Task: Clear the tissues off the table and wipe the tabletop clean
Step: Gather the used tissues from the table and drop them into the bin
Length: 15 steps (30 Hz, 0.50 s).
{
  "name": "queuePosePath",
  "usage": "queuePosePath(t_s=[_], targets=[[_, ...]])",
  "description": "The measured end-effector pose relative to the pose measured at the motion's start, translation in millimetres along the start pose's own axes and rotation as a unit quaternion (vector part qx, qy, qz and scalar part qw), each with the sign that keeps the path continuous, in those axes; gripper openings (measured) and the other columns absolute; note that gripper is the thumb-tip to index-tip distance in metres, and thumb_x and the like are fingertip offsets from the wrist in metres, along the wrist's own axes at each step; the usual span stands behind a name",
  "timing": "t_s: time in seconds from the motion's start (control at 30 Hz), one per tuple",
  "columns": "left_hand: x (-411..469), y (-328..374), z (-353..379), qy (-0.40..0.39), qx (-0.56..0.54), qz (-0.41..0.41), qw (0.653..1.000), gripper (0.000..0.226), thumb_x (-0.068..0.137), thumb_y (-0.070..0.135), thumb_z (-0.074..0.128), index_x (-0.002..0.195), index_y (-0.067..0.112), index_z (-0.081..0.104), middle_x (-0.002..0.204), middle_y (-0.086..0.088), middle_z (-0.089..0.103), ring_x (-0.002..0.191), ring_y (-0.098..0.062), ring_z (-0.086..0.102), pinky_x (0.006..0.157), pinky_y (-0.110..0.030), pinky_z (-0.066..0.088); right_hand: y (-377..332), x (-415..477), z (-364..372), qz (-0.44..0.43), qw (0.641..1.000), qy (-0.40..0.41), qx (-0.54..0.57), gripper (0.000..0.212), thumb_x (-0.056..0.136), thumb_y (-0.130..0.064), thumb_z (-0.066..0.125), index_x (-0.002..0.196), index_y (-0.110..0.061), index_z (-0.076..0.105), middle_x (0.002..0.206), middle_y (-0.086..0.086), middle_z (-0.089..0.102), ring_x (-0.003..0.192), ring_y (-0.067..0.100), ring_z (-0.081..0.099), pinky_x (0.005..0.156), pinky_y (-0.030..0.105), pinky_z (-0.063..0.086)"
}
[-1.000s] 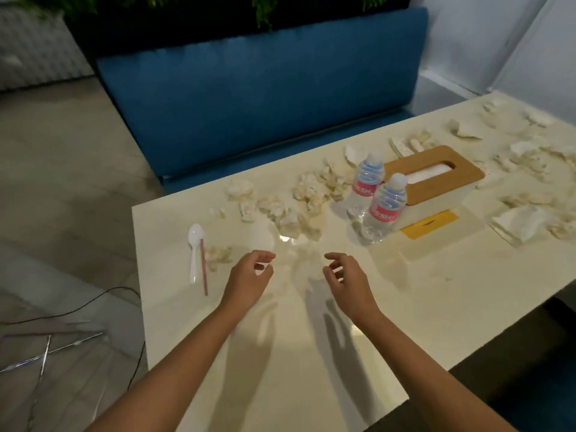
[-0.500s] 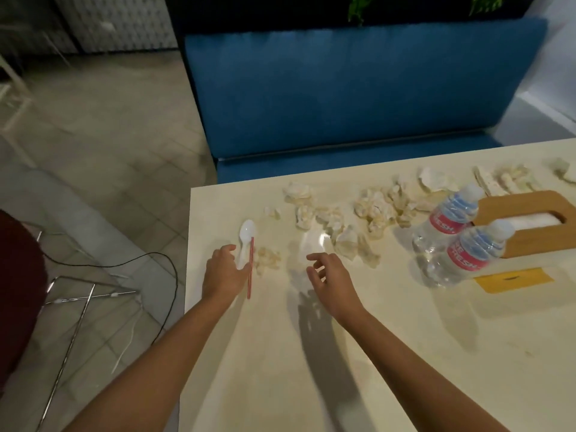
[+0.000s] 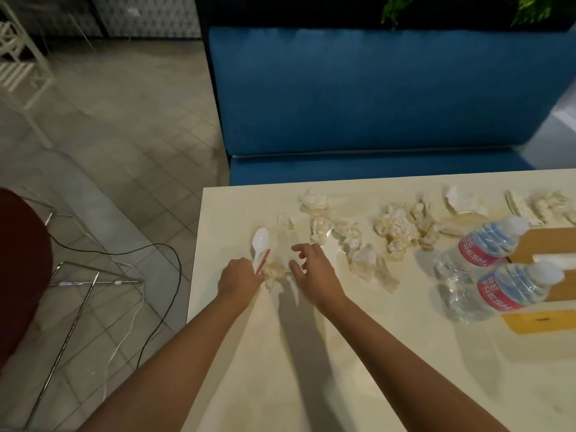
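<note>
Far to the left of our left fingers, down on the floor, a dark red round seat (image 3: 21,275) stands on a metal frame. Black and white cables (image 3: 159,244) trail between it and the counter (image 3: 280,369).

Our left hand (image 3: 240,275) lies back-up near the counter's left edge. Its fingers curl under, out of sight, over the near end of a white plastic spoon (image 3: 260,241) and a red-striped straw (image 3: 264,260). These two lie side by side, with the spoon's bowl just beyond the knuckles. We cannot tell whether the fingers grip either one or only rest on them.

Just right of those fingers, a crumpled tissue (image 3: 276,272) lies on the counter in the gap between our two hands. Our right hand (image 3: 316,274) is on the tissue's right side. Its fingers (image 3: 300,249) are spread wide and loosely bent, holding nothing, and the thumb is close to the tissue.

Beyond the right fingers and off to their right, more crumpled tissues (image 3: 396,227) are strewn in a band along the far side of the counter. Farther right, two clear water bottles (image 3: 486,244) with red labels stand touching each other. Behind them is a tissue box (image 3: 548,241) with a wooden lid, and a yellow card (image 3: 536,319) lies at its near side. A blue bench (image 3: 374,88) runs behind the counter.
</note>
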<state>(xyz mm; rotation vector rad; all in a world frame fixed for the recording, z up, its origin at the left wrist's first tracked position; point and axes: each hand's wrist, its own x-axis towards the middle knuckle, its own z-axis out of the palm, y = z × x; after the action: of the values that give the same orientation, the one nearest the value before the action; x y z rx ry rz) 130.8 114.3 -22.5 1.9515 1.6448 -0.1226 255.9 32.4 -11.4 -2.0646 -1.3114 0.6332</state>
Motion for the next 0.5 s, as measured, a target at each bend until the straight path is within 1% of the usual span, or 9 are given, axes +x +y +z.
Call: queuePosePath(t_s=[0.1, 0.17, 0.23, 0.3, 0.37, 0.43, 0.5], targets=[[-1.7, -0.4, -3.0, -0.007, 0.000, -0.001, 1.000, 0.032, 0.087, 0.027, 0.061, 0.106, 0.001, 0.062, 0.104, -0.015, 0.064, 0.094, -0.031, 0.063, 0.068, -0.032, 0.047, -12.6, 8.2, 18.1, -0.013, 0.998, -0.039, -0.037, 0.040, 0.092, -0.021, 0.050, 0.131, -0.012, 0.044, 0.128, 0.005, 0.044, 0.112, 0.023, 0.050, 0.089, 0.033, 0.044], [-2.4, -1.7, -3.9, -0.010, 0.000, -0.003, 1.000, 0.030, 0.086, 0.025, 0.062, 0.103, 0.001, 0.063, 0.102, -0.014, 0.064, 0.092, -0.030, 0.063, 0.065, -0.031, 0.045, -17.9, 10.4, 28.3, -0.019, 0.995, -0.056, -0.083, 0.043, 0.090, -0.021, 0.052, 0.132, -0.011, 0.042, 0.127, 0.007, 0.043, 0.114, 0.025, 0.048, 0.086, 0.035, 0.044], [-2.1, -5.2, -4.2, -0.014, -0.003, -0.007, 1.000, 0.028, 0.085, 0.025, 0.063, 0.100, 0.000, 0.063, 0.096, -0.012, 0.062, 0.085, -0.028, 0.061, 0.062, -0.029, 0.042, -20.2, 10.4, 35.8, -0.019, 0.988, -0.073, -0.135, 0.043, 0.092, -0.023, 0.050, 0.132, -0.011, 0.041, 0.126, 0.008, 0.043, 0.114, 0.025, 0.045, 0.082, 0.034, 0.044], [-1.9, -7.4, -4.3, -0.016, -0.002, -0.009, 1.000, 0.028, 0.086, 0.024, 0.064, 0.099, -0.001, 0.062, 0.091, -0.011, 0.058, 0.078, -0.024, 0.054, 0.063, -0.028, 0.039, -17.9, 8.8, 40.7, -0.022, 0.981, -0.082, -0.175, 0.036, 0.095, -0.021, 0.045, 0.128, -0.009, 0.043, 0.124, 0.009, 0.043, 0.112, 0.025, 0.044, 0.075, 0.032, 0.040], [-1.0, -8.8, -5.1, -0.020, 0.005, -0.006, 1.000, 0.027, 0.086, 0.024, 0.063, 0.099, 0.001, 0.061, 0.087, -0.008, 0.053, 0.076, -0.023, 0.051, 0.063, -0.028, 0.038, -13.5, 6.0, 43.3, -0.031, 0.976, -0.085, -0.197, 0.026, 0.096, -0.012, 0.040, 0.120, -0.007, 0.048, 0.121, 0.010, 0.045, 0.108, 0.024, 0.044, 0.069, 0.028, 0.033], [-0.6, -9.8, -5.8, -0.026, 0.017, 0.001, 1.000, 0.022, 0.087, 0.023, 0.061, 0.096, 0.003, 0.060, 0.087, -0.007, 0.052, 0.076, -0.023, 0.051, 0.063, -0.028, 0.038, -8.2, 1.9, 42.9, -0.031, 0.976, -0.087, -0.199, 0.023, 0.095, -0.007, 0.039, 0.115, -0.005, 0.050, 0.118, 0.011, 0.047, 0.106, 0.024, 0.045, 0.068, 0.028, 0.030], [-1.6, -11.7, -6.2, -0.032, 0.021, 0.005, 0.999, 0.020, 0.088, 0.021, 0.057, 0.097, 0.002, 0.058, 0.090, -0.010, 0.052, 0.079, -0.026, 0.054, 0.062, -0.028, 0.038, -3.6, -1.2, 40.0, -0.034, 0.976, -0.089, -0.193, 0.022, 0.095, -0.005, 0.038, 0.111, -0.003, 0.052, 0.113, 0.014, 0.050, 0.104, 0.027, 0.047, 0.069, 0.028, 0.030]])
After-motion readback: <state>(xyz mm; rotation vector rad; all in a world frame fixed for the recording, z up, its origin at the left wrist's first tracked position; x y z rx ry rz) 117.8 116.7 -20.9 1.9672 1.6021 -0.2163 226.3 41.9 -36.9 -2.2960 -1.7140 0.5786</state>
